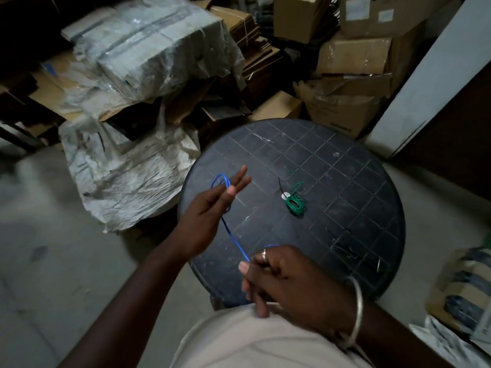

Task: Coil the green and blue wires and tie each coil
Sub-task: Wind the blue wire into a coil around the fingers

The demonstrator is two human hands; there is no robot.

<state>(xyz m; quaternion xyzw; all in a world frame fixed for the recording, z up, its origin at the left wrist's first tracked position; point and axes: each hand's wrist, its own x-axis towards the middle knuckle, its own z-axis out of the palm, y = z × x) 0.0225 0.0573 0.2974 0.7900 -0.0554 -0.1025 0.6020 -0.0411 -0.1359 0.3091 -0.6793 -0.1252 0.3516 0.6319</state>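
Wire (235, 241), blue, looped round left hand (210, 211) fingers (240, 179)

I see one round, dark worktop (345, 208) with a moulded grid of squares, its surface scuffed and scratched. Near its centre lies a green wire coil (295, 202) with one loose end pointing toward the far edge. A small white disc (285, 195) sits just beside the coil on its left. A thin black tie (280, 185) runs from the disc toward the far edge. A short green strand (291, 171) lies just beyond.
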